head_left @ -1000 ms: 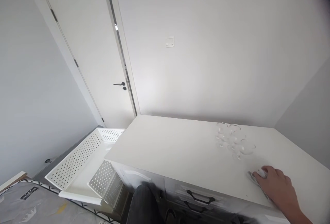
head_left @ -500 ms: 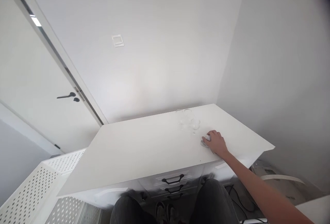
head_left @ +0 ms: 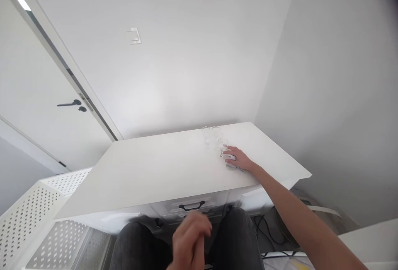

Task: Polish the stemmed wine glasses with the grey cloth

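My right hand point(head_left: 239, 160) lies on the white cabinet top point(head_left: 161, 170), fingers closed over a small pale cloth point(head_left: 231, 165) pressed to the surface. Just beyond its fingertips stand three clear glasses point(head_left: 214, 137) in a tight group near the back wall. My left hand point(head_left: 189, 241) is raised low in front of my lap, blurred, its fingers curled loosely with nothing visible in them. It touches nothing.
The cabinet has drawers with black handles point(head_left: 191, 207) below the top. A white perforated rack point(head_left: 40, 216) stands at the left. A door with a dark lever point(head_left: 70, 104) is behind it. Cables point(head_left: 273, 237) lie on the floor at the right.
The view swung right, then tilted slightly. My right hand with the cloth slid towards the glasses. My left hand has come up into view at the bottom.
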